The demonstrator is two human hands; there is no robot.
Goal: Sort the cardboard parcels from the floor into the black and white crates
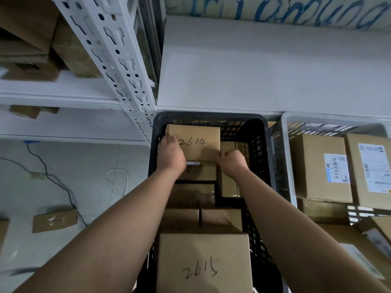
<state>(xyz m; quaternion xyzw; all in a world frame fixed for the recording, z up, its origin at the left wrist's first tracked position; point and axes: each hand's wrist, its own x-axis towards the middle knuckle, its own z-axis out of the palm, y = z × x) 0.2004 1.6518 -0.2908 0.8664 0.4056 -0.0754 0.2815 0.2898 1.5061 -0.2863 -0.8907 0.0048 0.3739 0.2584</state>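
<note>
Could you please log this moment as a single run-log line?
left hand and right hand: hold parcel 2614 | place: black crate, far end | white crate: labelled parcels inside | floor parcel: unsorted

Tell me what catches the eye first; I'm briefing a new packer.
The left hand and right hand, reaching into the black crate at centre, grip the parcel marked 2614 at the crate's far end. A parcel marked 2615 sits nearest the camera; the white crate, right, holds labelled parcels.
</note>
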